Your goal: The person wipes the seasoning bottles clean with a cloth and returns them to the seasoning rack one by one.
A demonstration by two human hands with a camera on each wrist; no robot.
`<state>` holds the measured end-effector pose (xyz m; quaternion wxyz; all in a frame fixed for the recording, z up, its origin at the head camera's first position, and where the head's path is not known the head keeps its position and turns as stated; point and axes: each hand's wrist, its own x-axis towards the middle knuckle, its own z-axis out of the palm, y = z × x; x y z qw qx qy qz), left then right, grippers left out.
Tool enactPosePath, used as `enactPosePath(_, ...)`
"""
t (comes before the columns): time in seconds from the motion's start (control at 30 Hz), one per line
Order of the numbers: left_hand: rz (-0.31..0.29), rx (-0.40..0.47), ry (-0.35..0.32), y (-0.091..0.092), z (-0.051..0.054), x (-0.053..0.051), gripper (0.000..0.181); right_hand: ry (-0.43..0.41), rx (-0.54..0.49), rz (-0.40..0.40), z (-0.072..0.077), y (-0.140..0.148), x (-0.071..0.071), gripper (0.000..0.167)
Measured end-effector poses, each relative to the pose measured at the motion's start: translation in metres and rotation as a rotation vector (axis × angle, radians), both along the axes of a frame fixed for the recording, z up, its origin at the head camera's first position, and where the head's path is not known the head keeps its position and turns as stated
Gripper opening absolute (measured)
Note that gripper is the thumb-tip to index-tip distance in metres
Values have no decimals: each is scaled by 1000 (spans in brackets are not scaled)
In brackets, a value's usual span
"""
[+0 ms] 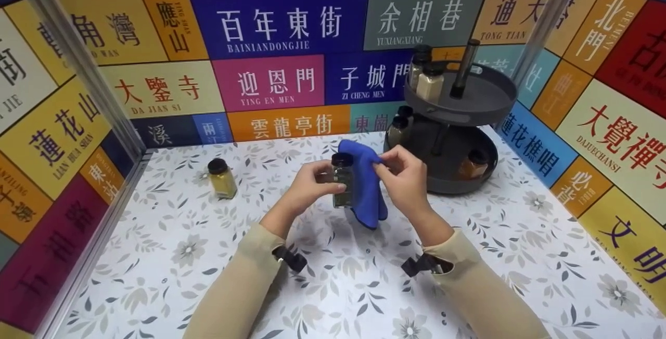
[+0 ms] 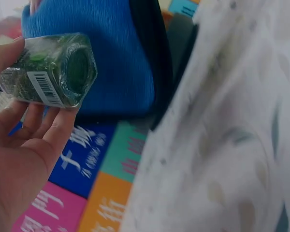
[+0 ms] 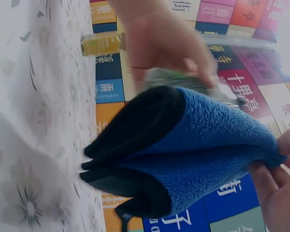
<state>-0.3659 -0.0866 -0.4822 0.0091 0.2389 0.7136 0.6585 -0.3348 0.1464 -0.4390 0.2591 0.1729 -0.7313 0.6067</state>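
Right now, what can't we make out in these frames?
Held jar, right wrist view: mostly hidden behind the blue cloth.
Right hand, right wrist view: partly cut off by the right edge.
Barcode digits, left wrist view: too small and blurred.
Yellow jar label text, head view: too small.
Rear jar at lower tray, head view: largely hidden by the front jar.

The cloth (image 1: 368, 188) at centre frame looks matt and fleecy, its edging (image 2: 152, 48) smoother; the jar (image 1: 344, 175) there is smooth, glossy and see-through. The stand (image 1: 463, 113) at upper right has a smooth matt finish, and the post (image 1: 107, 97) at upper left looks like shiny metal
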Motion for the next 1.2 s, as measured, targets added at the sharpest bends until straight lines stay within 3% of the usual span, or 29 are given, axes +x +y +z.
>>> enactPosePath(0.13,30,-55,43,9,13,13,23,48,-27,54,-1,-6,6,9)
enactPosePath(0.3,159,-24,12,16,23,20,24,75,51,52,-4,-9,6,10)
enactPosePath(0.4,222,9,-13,14,26,21,34,59,123,60,-8,-11,6,10)
enactPosePath(0.6,286,106,-28,9,31,20,46,-41,260,122,-13,-15,7,12)
enactPosePath(0.73,291,152,-44,10,32,20,51,-70,309,122,-10,-14,6,10)
enactPosePath(0.83,284,129,-42,14,30,22,53,-80,281,80,-6,-10,6,11)
enactPosePath(1.0,251,43,-17,21,25,26,54,-61,139,12,0,-7,6,10)
enactPosePath(1.2,156,27,-37,28,24,29,56,53,-41,9,3,-4,7,9)
